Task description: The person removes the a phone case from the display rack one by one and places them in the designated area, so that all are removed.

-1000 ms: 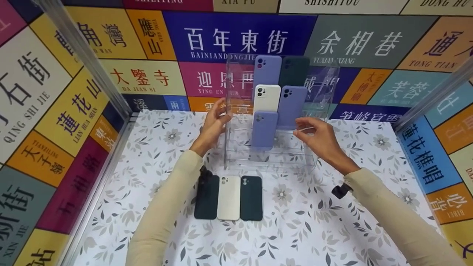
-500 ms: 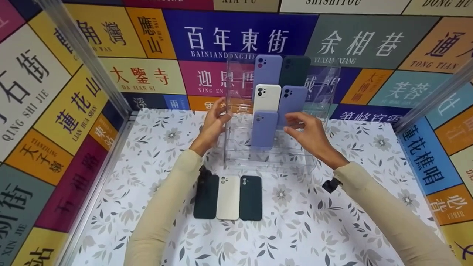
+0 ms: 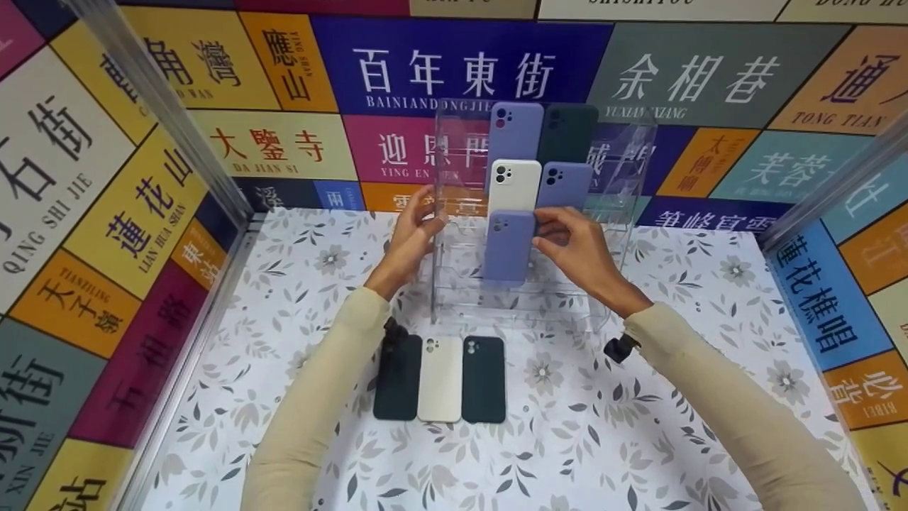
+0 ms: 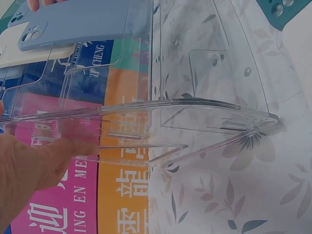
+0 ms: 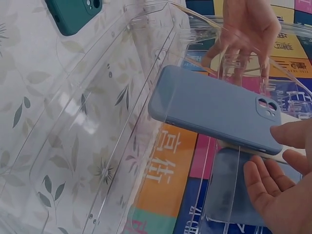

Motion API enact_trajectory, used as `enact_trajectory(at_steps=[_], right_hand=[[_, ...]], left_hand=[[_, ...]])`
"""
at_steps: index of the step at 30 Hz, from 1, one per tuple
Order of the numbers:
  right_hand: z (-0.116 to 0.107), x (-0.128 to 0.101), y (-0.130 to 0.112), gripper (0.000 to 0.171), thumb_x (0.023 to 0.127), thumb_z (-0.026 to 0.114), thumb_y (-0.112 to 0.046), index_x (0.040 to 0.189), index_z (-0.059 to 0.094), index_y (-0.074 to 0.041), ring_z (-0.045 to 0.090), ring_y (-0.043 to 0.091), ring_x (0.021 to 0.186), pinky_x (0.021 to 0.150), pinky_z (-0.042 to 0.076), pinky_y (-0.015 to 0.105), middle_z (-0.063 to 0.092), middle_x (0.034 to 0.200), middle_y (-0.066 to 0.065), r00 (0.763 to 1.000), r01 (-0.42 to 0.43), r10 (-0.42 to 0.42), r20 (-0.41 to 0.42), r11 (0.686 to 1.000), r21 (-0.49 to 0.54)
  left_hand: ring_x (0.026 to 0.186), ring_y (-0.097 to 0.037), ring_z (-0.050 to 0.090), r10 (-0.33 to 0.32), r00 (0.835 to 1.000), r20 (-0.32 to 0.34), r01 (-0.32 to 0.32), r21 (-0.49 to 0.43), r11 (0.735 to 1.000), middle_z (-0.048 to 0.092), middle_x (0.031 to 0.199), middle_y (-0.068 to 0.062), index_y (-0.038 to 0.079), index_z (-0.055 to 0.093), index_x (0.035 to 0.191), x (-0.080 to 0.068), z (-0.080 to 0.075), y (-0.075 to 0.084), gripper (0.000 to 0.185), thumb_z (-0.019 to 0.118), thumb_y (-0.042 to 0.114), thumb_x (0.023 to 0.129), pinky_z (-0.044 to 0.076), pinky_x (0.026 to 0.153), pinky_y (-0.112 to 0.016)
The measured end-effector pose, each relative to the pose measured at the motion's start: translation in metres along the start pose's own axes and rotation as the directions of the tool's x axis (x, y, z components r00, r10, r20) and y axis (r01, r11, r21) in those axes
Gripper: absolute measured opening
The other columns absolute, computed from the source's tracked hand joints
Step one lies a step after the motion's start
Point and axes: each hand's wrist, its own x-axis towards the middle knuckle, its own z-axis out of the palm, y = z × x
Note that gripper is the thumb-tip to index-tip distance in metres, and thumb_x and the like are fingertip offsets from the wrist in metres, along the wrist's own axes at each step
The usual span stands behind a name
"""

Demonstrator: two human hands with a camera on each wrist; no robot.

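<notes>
A clear acrylic tiered stand [image 3: 624, 163] holds several phone cases upright. My left hand [image 3: 411, 238] grips the stand's left side wall, thumb on the near face [image 4: 29, 165]. My right hand [image 3: 574, 245] is at the right edge of the lowest lavender case [image 3: 507, 245], one fingertip touching its camera end [image 5: 287, 132] while the other fingers [image 5: 263, 183] stay relaxed beneath it. Above that case stand a white case [image 3: 514, 186] and a second lavender case [image 3: 565, 184]. On the top tier are a third lavender case [image 3: 516, 131] and a dark green one [image 3: 571, 131].
Three cases lie flat in a row in front of the stand: a dark one [image 3: 397, 376], a white one [image 3: 440, 378] and a dark green one [image 3: 484, 380]. Floral table cover [image 3: 603, 440] spreads around them. Sign-covered walls and clear panels enclose the table on three sides.
My right hand has moved left from beside the stand's right side to the lowest lavender case. The left hand has kept its hold on the side wall.
</notes>
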Motion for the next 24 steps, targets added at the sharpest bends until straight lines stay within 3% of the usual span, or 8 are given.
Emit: enact_trajectory(at_steps=[7, 12, 17, 24], right_hand=[[0.007, 0.005, -0.001, 0.046, 0.096, 0.078, 0.009, 0.141, 0.07, 0.004, 0.072, 0.033, 0.111, 0.093, 0.059, 0.029, 0.068, 0.124, 0.021, 0.998, 0.045, -0.047, -0.034, 0.998, -0.038], [0.009, 0.003, 0.001, 0.046, 0.096, 0.077, 0.011, 0.141, 0.069, 0.004, 0.072, 0.032, 0.111, 0.094, 0.059, 0.035, 0.068, 0.125, 0.021, 0.998, 0.041, -0.043, -0.051, 0.999, -0.031], [0.013, -0.001, 0.006, 0.045, 0.098, 0.076, 0.01, 0.141, 0.066, 0.001, 0.072, 0.033, 0.11, 0.093, 0.058, 0.031, 0.072, 0.125, 0.02, 0.997, 0.04, -0.041, -0.067, 0.999, -0.02], [0.023, -0.011, 0.014, 0.037, 0.1, 0.075, 0.007, 0.136, 0.066, 0.0, 0.073, 0.03, 0.11, 0.091, 0.062, 0.04, 0.073, 0.125, 0.017, 0.985, 0.135, -0.141, -0.102, 0.989, -0.063]], left_hand=[[0.141, -0.04, 0.057, 0.009, 1.0, -0.003, -0.009, -0.002, 1.0, 0.05, 0.163, -0.021, 0.017, 0.04, 0.168, 0.002, 0.002, 0.004, 0.064, 0.064, 0.011, 0.109, 0.05, 0.101, -0.059], [0.145, -0.042, 0.055, 0.004, 1.0, 0.004, -0.004, 0.003, 1.0, 0.045, 0.167, -0.025, 0.017, 0.039, 0.168, 0.003, 0.003, 0.005, 0.064, 0.064, 0.013, 0.109, 0.048, 0.106, -0.065], [0.141, -0.038, 0.057, 0.001, 1.0, 0.007, -0.001, 0.012, 1.0, 0.049, 0.164, -0.022, 0.018, 0.04, 0.168, 0.004, 0.003, 0.003, 0.065, 0.065, 0.014, 0.108, 0.049, 0.108, -0.068], [0.14, -0.039, 0.057, -0.003, 1.0, 0.008, 0.003, -0.001, 1.0, 0.052, 0.161, -0.021, 0.014, 0.039, 0.169, 0.002, 0.0, 0.0, 0.066, 0.065, 0.012, 0.108, 0.05, 0.105, -0.066]])
